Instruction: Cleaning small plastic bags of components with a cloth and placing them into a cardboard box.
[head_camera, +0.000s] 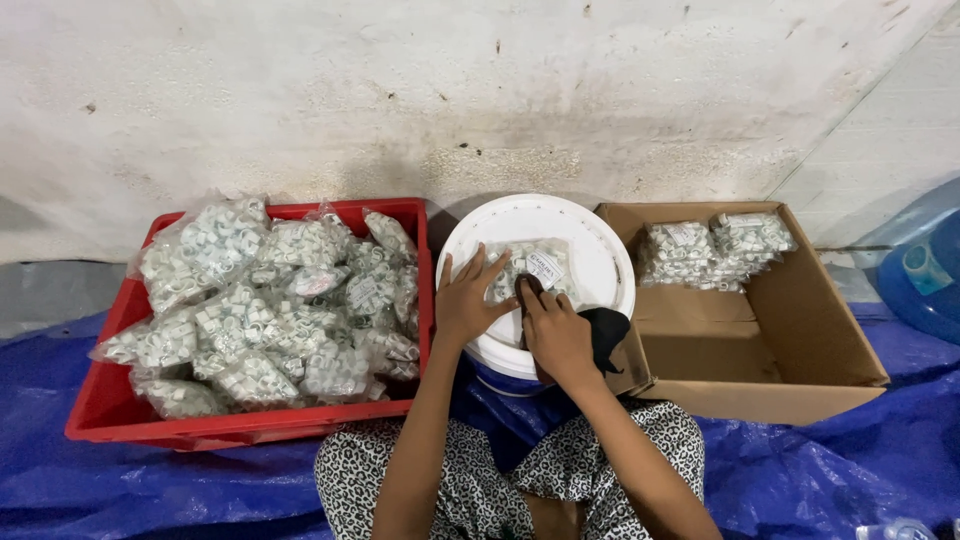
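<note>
Underfoot, a blue tarp (820, 470) is spread below a stained white wall (400, 90), and on the white bucket lid (590, 240) a clear packet (530, 265) is pinned flat beneath the spread fingers (470, 270) of the left hand (465, 300), while a black cloth (605, 330) is gripped in the right hand (555, 335) at the packet's near edge.

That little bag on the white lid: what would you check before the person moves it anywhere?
1. Bag of white parts lies flat on the bucket lid: ok.
2. Left hand steadies the bag: ok.
3. Right hand on the bag, holding a dark cloth: ok.
4. Bag sealed: cannot tell.
5. Cardboard box has free floor space: ok.
6. Red crate has spare room: not ok, heaped.
</note>
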